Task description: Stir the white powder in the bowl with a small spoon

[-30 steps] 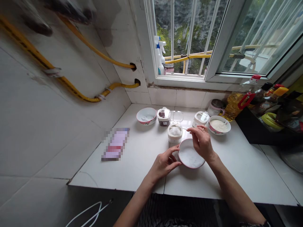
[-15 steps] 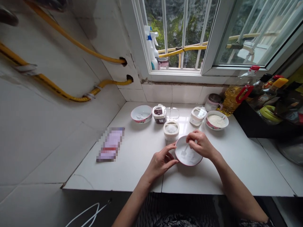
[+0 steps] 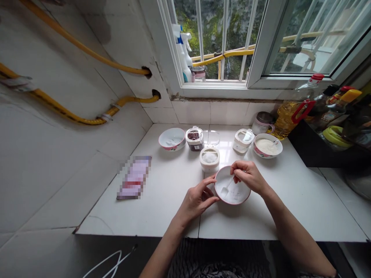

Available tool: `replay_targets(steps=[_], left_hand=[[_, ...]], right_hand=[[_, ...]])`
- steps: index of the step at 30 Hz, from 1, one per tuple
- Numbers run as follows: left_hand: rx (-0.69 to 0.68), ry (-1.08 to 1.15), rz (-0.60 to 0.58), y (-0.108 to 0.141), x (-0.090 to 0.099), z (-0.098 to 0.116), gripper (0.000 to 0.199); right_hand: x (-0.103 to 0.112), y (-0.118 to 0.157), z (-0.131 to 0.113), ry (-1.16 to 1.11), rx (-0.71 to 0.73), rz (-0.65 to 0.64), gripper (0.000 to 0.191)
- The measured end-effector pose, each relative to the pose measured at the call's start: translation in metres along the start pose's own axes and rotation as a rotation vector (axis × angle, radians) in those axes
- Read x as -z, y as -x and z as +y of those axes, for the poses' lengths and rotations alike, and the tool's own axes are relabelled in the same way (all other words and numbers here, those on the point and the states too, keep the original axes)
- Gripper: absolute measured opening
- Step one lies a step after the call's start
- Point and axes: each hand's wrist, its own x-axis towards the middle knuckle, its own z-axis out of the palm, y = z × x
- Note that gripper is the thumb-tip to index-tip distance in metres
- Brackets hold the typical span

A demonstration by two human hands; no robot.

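A white bowl with a pink rim (image 3: 241,196) stands on the counter, with white powder spread over its bottom. My left hand (image 3: 198,199) grips the bowl's left side, thumb and fingers curved around the rim. Between the pinched fingers of my right hand (image 3: 246,175) is a small white spoon (image 3: 225,190), its squarish head down in the powder. Just behind the bowl, a small white container (image 3: 210,165) has its clear lid (image 3: 210,137) flipped up and holds a white granular substance.
Behind stand a flowered bowl (image 3: 172,144), a jar of dark red contents (image 3: 194,142), another lidded white container (image 3: 242,141) and a bowl of pale powder (image 3: 267,154). An oil bottle (image 3: 285,116) and a black box (image 3: 304,150) of bottles fill the right. A blurred purple packet (image 3: 135,177) lies left.
My right hand has moved slightly right and the spoon's head a little lower left, showing more of the spoon. My left hand keeps its hold on the bowl. The view has shifted slightly.
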Motion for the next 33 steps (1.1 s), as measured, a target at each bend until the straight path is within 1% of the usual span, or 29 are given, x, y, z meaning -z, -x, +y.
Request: replay_targets(steps=[3, 5, 7, 10, 12, 14, 18, 21, 23, 25, 30, 32, 33], left_hand=[[0.007, 0.004, -0.003, 0.0, 0.0, 0.0, 0.038], [0.012, 0.004, -0.005, 0.0, 0.0, 0.0, 0.038], [0.005, 0.0, -0.003, 0.0, 0.0, 0.001, 0.038], [-0.012, -0.004, -0.001, 0.0, 0.0, 0.001, 0.037], [-0.017, 0.0, 0.0, 0.0, 0.0, 0.001, 0.037], [-0.018, 0.007, -0.001, 0.0, 0.0, 0.002, 0.037], [-0.009, 0.009, -0.002, -0.001, -0.001, 0.003, 0.038], [-0.007, 0.008, 0.001, -0.001, -0.001, 0.003, 0.039], [-0.011, 0.007, 0.004, -0.001, -0.001, 0.002, 0.039], [-0.016, 0.007, 0.007, -0.001, -0.001, 0.002, 0.039], [-0.01, 0.004, -0.003, -0.001, -0.001, 0.001, 0.038], [-0.01, 0.001, 0.0, -0.001, -0.001, 0.0, 0.039], [-0.011, 0.0, 0.002, -0.001, -0.001, 0.0, 0.039]], right_hand=[[0.003, -0.003, 0.003, -0.135, -0.072, 0.053, 0.014], [0.005, -0.005, 0.004, -0.182, -0.1, 0.082, 0.014], [0.007, -0.006, 0.005, -0.195, -0.119, 0.095, 0.014], [0.01, -0.006, 0.005, -0.158, -0.11, 0.096, 0.014], [0.011, -0.005, 0.005, -0.089, -0.085, 0.086, 0.014], [0.011, -0.004, 0.005, 0.031, -0.041, 0.07, 0.015], [0.009, -0.001, 0.004, 0.328, 0.125, 0.018, 0.019], [0.005, 0.0, 0.004, 0.429, 0.222, 0.002, 0.019], [0.003, 0.0, 0.004, 0.426, 0.239, 0.012, 0.019], [0.003, 0.0, 0.003, 0.391, 0.224, 0.033, 0.019], [0.009, 0.0, 0.0, 0.205, 0.08, 0.029, 0.018], [0.009, 0.0, -0.001, 0.178, 0.061, 0.03, 0.018], [0.009, 0.0, 0.0, 0.196, 0.078, 0.033, 0.018]])
